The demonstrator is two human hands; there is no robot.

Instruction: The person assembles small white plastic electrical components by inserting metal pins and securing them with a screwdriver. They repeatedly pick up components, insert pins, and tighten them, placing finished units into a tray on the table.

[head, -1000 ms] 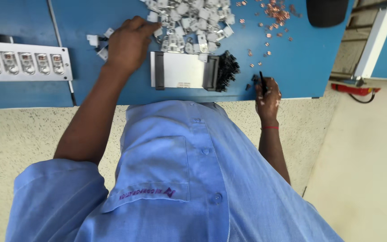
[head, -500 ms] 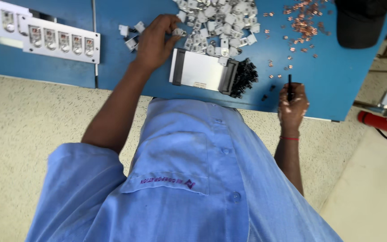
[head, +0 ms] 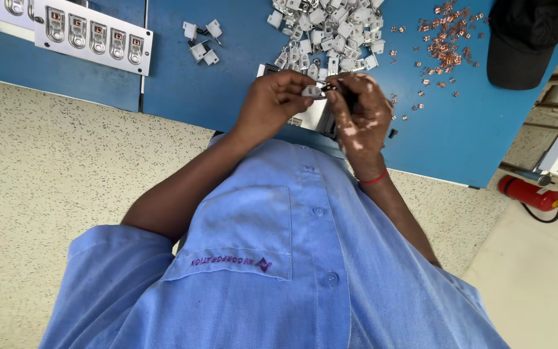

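Observation:
My left hand point(head: 272, 103) and my right hand point(head: 360, 113) meet above the blue table's point(head: 227, 84) near edge. The left fingertips pinch a small silvery metal part point(head: 312, 91). My right hand, with a red band at the wrist, presses a thin black piece point(head: 328, 86) against that part. Just under the hands lies a white block point(head: 314, 116), mostly hidden. A heap of the same silvery metal parts point(head: 330, 26) lies beyond the hands.
Small copper pieces point(head: 447, 45) are scattered at the right of the heap. A few metal parts point(head: 201, 42) lie apart at the left. A white fixture with a row of slots point(head: 92, 35) sits far left, a black cap point(head: 524, 45) far right. A red fire extinguisher point(head: 534, 194) lies on the floor.
My left hand left the heap with a metal part and came back toward me. My right hand rose from the table edge with the black piece and met it.

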